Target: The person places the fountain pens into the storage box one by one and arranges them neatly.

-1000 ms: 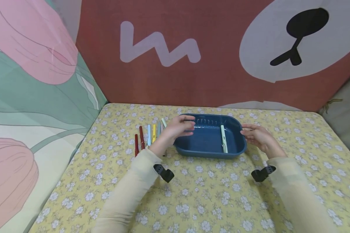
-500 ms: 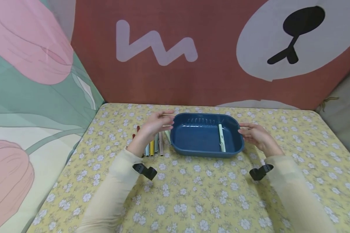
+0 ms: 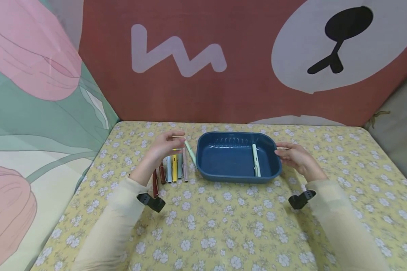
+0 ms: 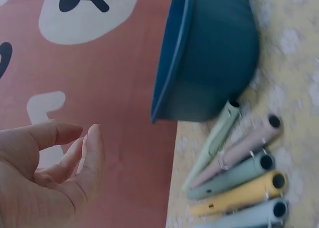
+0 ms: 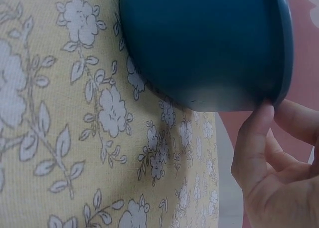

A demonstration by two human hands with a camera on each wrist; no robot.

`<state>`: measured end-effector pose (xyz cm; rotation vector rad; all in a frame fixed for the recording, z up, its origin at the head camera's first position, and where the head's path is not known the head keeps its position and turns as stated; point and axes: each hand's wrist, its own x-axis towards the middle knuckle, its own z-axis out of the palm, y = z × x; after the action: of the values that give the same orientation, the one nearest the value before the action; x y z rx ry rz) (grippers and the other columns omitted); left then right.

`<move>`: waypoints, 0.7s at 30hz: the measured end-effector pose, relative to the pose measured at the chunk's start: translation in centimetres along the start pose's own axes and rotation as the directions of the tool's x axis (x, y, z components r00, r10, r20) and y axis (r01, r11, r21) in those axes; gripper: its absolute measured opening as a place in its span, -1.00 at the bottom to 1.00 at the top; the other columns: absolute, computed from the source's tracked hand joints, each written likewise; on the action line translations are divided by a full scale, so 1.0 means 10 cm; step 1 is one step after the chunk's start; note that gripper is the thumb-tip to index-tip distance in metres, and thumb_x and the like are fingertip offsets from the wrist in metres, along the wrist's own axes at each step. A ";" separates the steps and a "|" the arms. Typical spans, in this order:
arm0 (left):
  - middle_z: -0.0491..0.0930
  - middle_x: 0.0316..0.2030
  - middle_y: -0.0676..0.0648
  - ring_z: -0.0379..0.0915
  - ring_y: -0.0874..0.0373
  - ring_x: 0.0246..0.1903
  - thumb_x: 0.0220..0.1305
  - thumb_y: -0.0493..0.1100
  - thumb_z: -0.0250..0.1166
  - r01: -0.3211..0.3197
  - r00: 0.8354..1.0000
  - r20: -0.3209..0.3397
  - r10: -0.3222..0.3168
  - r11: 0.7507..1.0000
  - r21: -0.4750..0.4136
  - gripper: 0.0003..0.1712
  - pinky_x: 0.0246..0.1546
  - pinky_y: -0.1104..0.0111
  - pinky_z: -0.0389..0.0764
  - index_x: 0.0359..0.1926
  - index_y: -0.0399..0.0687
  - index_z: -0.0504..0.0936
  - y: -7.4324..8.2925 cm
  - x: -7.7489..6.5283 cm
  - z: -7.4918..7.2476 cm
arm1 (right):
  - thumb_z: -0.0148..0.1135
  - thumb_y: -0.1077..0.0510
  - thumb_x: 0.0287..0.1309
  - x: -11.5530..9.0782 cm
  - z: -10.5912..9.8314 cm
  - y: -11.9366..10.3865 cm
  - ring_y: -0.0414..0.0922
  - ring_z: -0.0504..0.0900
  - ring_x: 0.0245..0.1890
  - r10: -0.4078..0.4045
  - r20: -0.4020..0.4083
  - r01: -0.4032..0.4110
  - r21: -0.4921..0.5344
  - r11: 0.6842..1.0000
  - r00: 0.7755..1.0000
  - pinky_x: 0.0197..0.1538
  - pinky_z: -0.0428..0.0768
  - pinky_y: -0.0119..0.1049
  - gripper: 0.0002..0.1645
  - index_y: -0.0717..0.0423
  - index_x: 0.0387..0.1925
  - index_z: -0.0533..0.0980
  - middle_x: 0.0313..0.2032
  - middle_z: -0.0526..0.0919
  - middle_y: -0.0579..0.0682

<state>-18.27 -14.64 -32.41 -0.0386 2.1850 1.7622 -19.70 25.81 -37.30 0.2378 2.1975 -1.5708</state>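
Note:
My left hand (image 3: 162, 147) hovers with relaxed fingers over the row of pens, left of the blue tray (image 3: 232, 178). Nothing lies between its thumb and fingers in the left wrist view. Close to its fingertips in the head view, a pale green pen (image 3: 190, 153) slants against the tray's left side. Beside it lie a pale pink pen (image 3: 185, 169), a grey-green pen (image 4: 232, 177), a yellow pen (image 3: 175, 171) and a light blue pen (image 3: 169, 170). Another pale green pen (image 3: 256, 160) lies inside the tray, toward its right end. My right hand (image 5: 279, 173) pinches the tray's right rim between thumb and index finger.
Two dark red pens (image 3: 162, 174) lie at the row's left end, partly behind my left wrist. A yellow flowered cloth (image 3: 203, 233) covers the table. A red printed backdrop (image 3: 190, 98) rises behind it, with a tulip-printed panel (image 3: 51, 113) on the left.
My left hand has moved left, from over the tray's left end to above the pens, uncovering the slanted pale green pen. The right hand stays at the tray's right rim.

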 end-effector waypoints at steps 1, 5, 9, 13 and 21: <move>0.31 0.29 -0.32 0.30 -0.21 0.27 0.44 -0.24 0.02 0.003 1.000 0.000 -0.003 1.000 0.011 -0.47 0.27 0.08 0.49 0.38 -0.18 0.24 -0.02 0.00 -0.02 | 0.03 0.09 0.38 0.00 0.00 0.00 -0.46 0.55 -0.40 -0.001 -0.003 0.001 0.000 1.000 1.000 -0.25 0.63 -0.57 -0.25 0.20 0.47 0.01 -0.41 0.54 -0.45; 0.27 0.32 -0.34 0.27 -0.23 0.29 0.44 -0.23 0.00 0.010 1.000 0.008 -0.010 1.000 0.026 -0.46 0.27 0.08 0.49 0.39 -0.21 0.22 -0.08 -0.02 -0.09 | 0.03 0.09 0.37 0.00 0.00 0.00 -0.47 0.55 -0.42 -0.003 -0.002 0.003 0.005 1.000 1.000 -0.26 0.62 -0.58 -0.24 0.21 0.46 0.01 -0.42 0.55 -0.45; 0.26 0.33 -0.34 0.28 -0.21 0.29 0.45 -0.22 0.00 0.029 0.999 0.015 -0.030 0.998 0.054 -0.45 0.27 0.09 0.50 0.39 -0.26 0.20 -0.14 -0.03 -0.16 | 0.04 0.09 0.37 0.00 0.00 0.01 -0.46 0.56 -0.42 0.004 0.002 -0.004 0.013 1.000 1.000 -0.26 0.63 -0.57 -0.24 0.21 0.47 0.01 -0.43 0.56 -0.44; 0.26 0.33 -0.34 0.29 -0.19 0.28 0.45 -0.22 -0.01 0.044 0.999 0.013 -0.046 0.995 0.086 -0.46 0.27 0.09 0.50 0.40 -0.23 0.19 -0.21 -0.06 -0.22 | 0.03 0.10 0.38 -0.01 0.01 0.00 -0.45 0.56 -0.43 0.008 -0.003 -0.007 0.017 1.000 1.000 -0.26 0.63 -0.57 -0.25 0.21 0.46 0.02 -0.44 0.56 -0.43; 0.26 0.29 -0.37 0.31 -0.22 0.24 0.45 -0.20 -0.03 0.063 0.998 0.000 -0.064 0.989 0.135 -0.43 0.23 0.14 0.54 0.41 -0.26 0.17 -0.34 -0.12 -0.37 | 0.02 0.10 0.39 0.00 0.01 -0.01 -0.43 0.55 -0.44 0.006 -0.007 -0.006 0.005 1.000 1.000 -0.26 0.63 -0.54 -0.28 0.19 0.46 0.04 -0.44 0.56 -0.41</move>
<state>-17.27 -19.22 -34.65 -0.0717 2.2690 1.5752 -19.74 25.71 -37.29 0.2519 2.1964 -1.5750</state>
